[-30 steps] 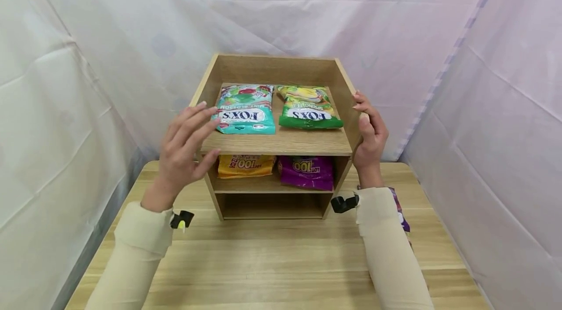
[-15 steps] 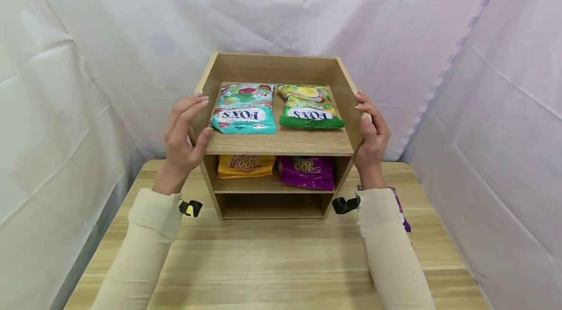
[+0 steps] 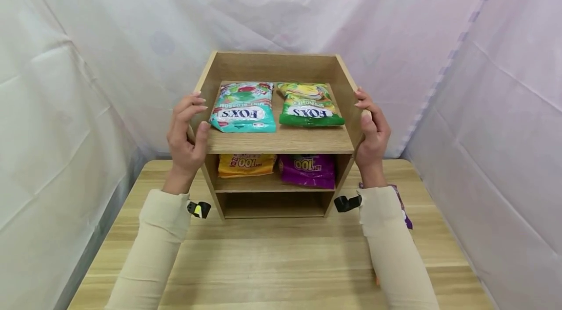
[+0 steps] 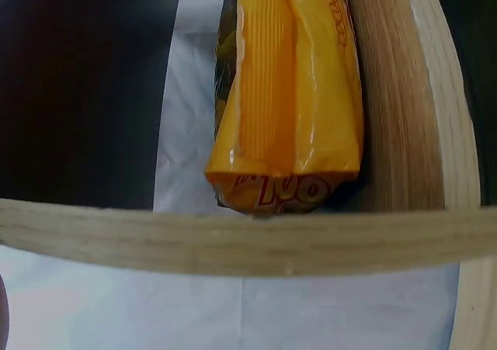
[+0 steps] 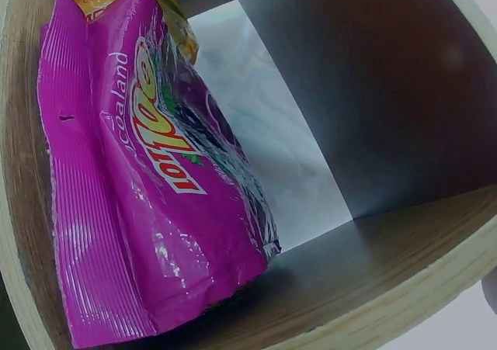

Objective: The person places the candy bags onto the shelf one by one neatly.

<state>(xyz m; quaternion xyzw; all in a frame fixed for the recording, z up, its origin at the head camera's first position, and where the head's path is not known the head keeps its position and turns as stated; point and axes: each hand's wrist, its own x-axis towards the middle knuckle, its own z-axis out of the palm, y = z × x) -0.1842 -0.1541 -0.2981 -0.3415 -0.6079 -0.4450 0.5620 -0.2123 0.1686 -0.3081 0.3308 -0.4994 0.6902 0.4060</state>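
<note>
A small wooden shelf unit [image 3: 281, 143] stands on the table in the head view. My left hand [image 3: 184, 136] grips its left side panel, fingers over the edge and thumb near the front. My right hand [image 3: 372, 134] holds the right side panel the same way. On the top board lie a teal Fox's candy bag [image 3: 243, 110] and a green-yellow Fox's candy bag [image 3: 311, 107], side by side. The middle shelf bears a yellow Lot 100 candy bag [image 4: 295, 86] on the left and a purple Lot 100 candy bag [image 5: 163, 187] on the right.
The bottom compartment [image 3: 274, 205] is shadowed. A purple bag [image 3: 406, 217] shows on the wooden table [image 3: 263, 261], mostly hidden by my right forearm. A bit of something orange [image 3: 376, 278] peeks out beside that sleeve. White cloth [image 3: 281, 12] hangs behind and on both sides.
My left hand has come from beside the teal candy bag to the left panel and taken hold of it. The right hand stays on the right panel; the shelf unit looks nearly unmoved.
</note>
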